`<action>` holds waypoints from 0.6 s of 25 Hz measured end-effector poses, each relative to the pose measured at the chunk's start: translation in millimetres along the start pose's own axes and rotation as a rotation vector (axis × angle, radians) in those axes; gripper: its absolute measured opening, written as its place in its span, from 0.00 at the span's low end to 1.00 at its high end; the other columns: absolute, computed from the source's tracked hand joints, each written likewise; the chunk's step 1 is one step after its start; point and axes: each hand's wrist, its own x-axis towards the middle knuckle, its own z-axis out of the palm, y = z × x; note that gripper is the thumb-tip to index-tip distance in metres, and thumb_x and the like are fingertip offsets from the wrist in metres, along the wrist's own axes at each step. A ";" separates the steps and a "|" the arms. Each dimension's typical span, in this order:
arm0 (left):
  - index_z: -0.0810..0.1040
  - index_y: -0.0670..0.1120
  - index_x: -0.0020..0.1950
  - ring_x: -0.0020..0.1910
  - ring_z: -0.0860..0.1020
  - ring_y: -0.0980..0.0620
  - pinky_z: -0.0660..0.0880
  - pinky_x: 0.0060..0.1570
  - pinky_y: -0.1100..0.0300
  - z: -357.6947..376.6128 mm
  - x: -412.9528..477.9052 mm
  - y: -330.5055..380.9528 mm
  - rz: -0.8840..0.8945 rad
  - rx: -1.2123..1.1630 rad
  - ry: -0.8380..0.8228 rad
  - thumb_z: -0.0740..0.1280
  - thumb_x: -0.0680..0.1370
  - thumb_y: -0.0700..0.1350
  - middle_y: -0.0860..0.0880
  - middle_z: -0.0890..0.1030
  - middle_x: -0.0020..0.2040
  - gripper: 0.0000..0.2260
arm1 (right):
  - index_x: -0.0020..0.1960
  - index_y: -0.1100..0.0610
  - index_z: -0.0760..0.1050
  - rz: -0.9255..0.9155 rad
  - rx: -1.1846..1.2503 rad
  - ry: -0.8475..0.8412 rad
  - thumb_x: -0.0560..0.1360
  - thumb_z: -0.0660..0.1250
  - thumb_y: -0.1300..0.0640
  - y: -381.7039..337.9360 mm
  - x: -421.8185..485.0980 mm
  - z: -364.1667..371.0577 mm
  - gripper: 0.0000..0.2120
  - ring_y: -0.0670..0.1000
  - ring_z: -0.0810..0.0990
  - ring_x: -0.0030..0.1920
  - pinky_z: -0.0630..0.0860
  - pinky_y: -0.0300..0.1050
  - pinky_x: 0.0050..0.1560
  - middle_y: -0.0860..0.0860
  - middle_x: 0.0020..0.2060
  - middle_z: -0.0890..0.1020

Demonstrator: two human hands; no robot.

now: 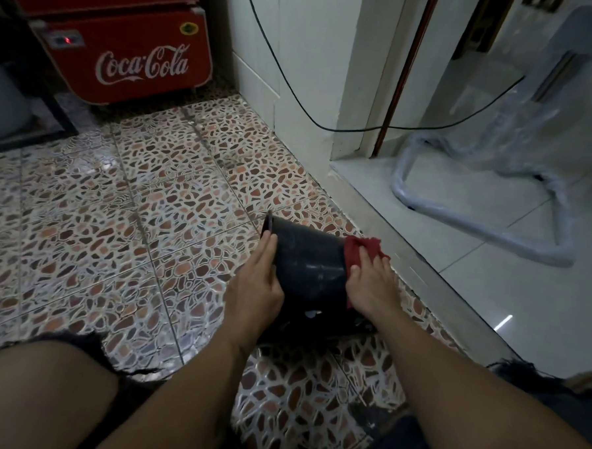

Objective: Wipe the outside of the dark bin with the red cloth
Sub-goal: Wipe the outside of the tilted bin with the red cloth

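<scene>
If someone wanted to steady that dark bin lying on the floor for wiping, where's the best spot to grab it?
Probably the rim at its wide end, approached from the left. The dark bin lies tipped on its side on the tiled floor, and the left hand already braces that edge. That leaves the smooth, tapering wall free for the right hand, which presses the red cloth near the narrow end.

The scene is dim overall, brightest at the right of the frame, where pale floor tiles point(510, 304) carry a small white glint. The glossy pebble-patterned floor point(133, 233) shows soft sheen. Upper corners look blurred, and wide-angle distortion bends the edges.
</scene>
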 end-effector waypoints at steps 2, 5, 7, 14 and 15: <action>0.63 0.51 0.79 0.74 0.68 0.50 0.63 0.70 0.59 -1.8 9.6 6.4 -0.043 -0.080 -0.019 0.59 0.82 0.41 0.54 0.65 0.79 0.25 | 0.81 0.50 0.53 -0.049 0.074 -0.010 0.83 0.48 0.50 -14.0 -6.9 -4.0 0.26 0.58 0.53 0.80 0.51 0.58 0.78 0.55 0.80 0.59; 0.73 0.51 0.73 0.68 0.75 0.43 0.70 0.69 0.49 -3.3 27.4 17.9 -0.205 -0.252 -0.025 0.61 0.80 0.40 0.47 0.77 0.70 0.21 | 0.81 0.49 0.55 -0.277 0.124 -0.070 0.84 0.51 0.50 -45.2 -33.3 -7.7 0.25 0.55 0.53 0.80 0.48 0.53 0.79 0.54 0.80 0.59; 0.76 0.48 0.70 0.63 0.77 0.42 0.73 0.64 0.49 -3.6 36.8 18.1 -0.319 -0.289 -0.003 0.62 0.80 0.41 0.43 0.80 0.65 0.18 | 0.81 0.48 0.53 -0.396 0.137 -0.067 0.84 0.52 0.49 -52.0 -51.5 -1.1 0.27 0.54 0.50 0.81 0.45 0.53 0.79 0.54 0.81 0.58; 0.75 0.52 0.72 0.66 0.76 0.47 0.72 0.68 0.47 0.5 20.3 5.6 -0.216 -0.305 0.050 0.61 0.81 0.47 0.47 0.79 0.68 0.18 | 0.81 0.43 0.39 -0.175 0.018 -0.039 0.82 0.39 0.41 1.7 -38.4 18.2 0.28 0.53 0.40 0.81 0.35 0.61 0.77 0.53 0.82 0.47; 0.72 0.52 0.74 0.69 0.74 0.49 0.70 0.70 0.49 1.4 14.3 1.0 -0.168 -0.285 0.032 0.59 0.81 0.48 0.49 0.76 0.71 0.20 | 0.81 0.43 0.38 -0.123 0.001 -0.037 0.81 0.37 0.40 7.4 -31.3 18.2 0.29 0.53 0.40 0.81 0.36 0.64 0.77 0.53 0.82 0.47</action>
